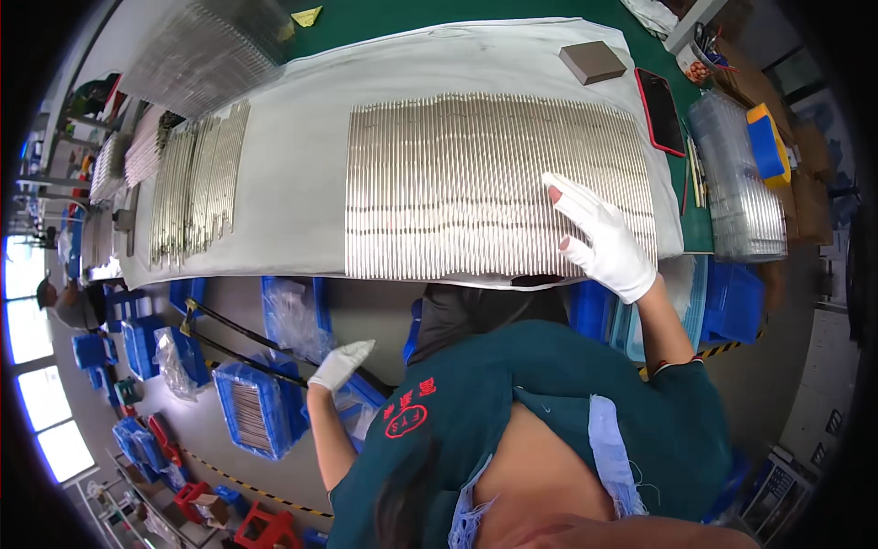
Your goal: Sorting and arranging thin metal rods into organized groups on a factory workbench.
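Note:
A wide row of thin silvery metal rods (448, 183) lies side by side on the white cloth (293, 174) over the table. My right hand (599, 238), in a white glove with bare fingertips showing, is over the right part of this row. Its fingers are apart and it holds nothing; whether it touches the rods I cannot tell. My left hand (341, 364), also white-gloved, is off the table's front edge, beside a black bar (247, 320). Its fingers are stretched out, with nothing seen in them. A smaller, uneven group of similar rods (197, 183) lies at the left.
Stacked clear plastic trays (206, 55) stand at the back left, more trays (741, 183) at the right. A grey-brown block (593, 62), a red-edged phone (660, 112) and a blue-and-yellow tape dispenser (768, 146) are at the right. Blue bins (259, 407) stand below the table.

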A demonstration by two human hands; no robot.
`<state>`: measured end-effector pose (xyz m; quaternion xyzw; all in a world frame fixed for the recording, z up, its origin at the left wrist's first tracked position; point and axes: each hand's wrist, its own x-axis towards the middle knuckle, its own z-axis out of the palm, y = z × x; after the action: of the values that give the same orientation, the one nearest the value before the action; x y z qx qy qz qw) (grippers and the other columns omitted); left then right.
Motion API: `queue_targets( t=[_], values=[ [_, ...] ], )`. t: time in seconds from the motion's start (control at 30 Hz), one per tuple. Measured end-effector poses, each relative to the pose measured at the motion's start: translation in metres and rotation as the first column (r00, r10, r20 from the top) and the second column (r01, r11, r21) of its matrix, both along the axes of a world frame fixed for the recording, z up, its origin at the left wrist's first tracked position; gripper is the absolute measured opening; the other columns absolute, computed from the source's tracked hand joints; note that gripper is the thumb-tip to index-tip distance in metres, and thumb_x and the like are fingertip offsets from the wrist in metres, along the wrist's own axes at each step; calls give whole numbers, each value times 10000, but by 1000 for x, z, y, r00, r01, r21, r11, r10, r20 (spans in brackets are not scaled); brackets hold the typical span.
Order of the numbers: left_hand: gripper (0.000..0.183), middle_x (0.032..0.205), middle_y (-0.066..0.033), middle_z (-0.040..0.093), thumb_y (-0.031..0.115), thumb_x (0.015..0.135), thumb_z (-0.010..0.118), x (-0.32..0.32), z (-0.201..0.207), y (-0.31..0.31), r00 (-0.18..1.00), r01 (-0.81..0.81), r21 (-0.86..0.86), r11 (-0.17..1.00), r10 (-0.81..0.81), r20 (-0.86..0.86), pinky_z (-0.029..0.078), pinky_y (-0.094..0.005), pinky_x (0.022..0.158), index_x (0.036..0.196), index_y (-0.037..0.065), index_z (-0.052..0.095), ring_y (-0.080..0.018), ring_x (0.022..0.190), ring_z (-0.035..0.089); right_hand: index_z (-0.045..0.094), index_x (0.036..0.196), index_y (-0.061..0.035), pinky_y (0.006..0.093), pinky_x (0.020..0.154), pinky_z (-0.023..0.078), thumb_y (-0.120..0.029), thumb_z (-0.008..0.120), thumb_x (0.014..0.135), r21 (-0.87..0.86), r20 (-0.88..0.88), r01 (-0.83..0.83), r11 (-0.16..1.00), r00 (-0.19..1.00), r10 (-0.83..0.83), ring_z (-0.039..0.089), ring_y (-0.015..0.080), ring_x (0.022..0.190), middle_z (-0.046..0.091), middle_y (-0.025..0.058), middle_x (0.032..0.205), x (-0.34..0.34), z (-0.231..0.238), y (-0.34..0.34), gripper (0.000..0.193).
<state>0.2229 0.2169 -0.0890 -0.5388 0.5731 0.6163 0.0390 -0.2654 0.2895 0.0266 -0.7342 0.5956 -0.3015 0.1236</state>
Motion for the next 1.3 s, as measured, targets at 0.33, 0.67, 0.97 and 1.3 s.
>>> queue_targets(
  t=[0.33, 0.67, 0.97, 1.3],
  values=[
    [853, 1369, -203, 541, 670, 747, 719, -149, 100, -90, 839, 485, -873, 51, -309, 448, 392, -540, 1070, 1317, 44, 610, -419, 1271, 474, 539, 1374, 29, 490, 1216, 267, -417, 659, 870, 148, -269, -64, 987, 958, 102, 415, 366, 1432, 475, 219, 1510, -11, 1, -13, 683],
    [900, 1366, -166, 557, 751, 732, 649, -180, 88, -88, 803, 408, -912, -38, -459, 379, 351, -530, 1091, 1347, 94, 609, -388, 1273, 479, 591, 1360, -32, 525, 1233, 224, -438, 722, 801, 197, -372, -334, 922, 844, 385, 404, 335, 1446, 477, 185, 1518, 42, -1, -72, 704],
    [957, 1360, -146, 532, 677, 666, 706, -199, 101, -74, 804, 457, -887, 72, -460, 377, 330, -488, 1133, 1337, 9, 559, -313, 1295, 481, 598, 1314, 36, 521, 1218, 265, -525, 721, 792, 214, -309, -276, 937, 891, 333, 425, 363, 1419, 505, 205, 1472, 74, 4, -63, 776],
    [869, 1300, -174, 575, 635, 707, 730, -177, 105, -75, 855, 397, -906, 147, -419, 306, 369, -511, 1084, 1287, 3, 594, -364, 1240, 515, 563, 1326, 50, 531, 1209, 267, -541, 760, 742, 217, -315, -174, 961, 919, 237, 423, 392, 1406, 482, 249, 1474, 92, -2, -60, 854]
  ],
)
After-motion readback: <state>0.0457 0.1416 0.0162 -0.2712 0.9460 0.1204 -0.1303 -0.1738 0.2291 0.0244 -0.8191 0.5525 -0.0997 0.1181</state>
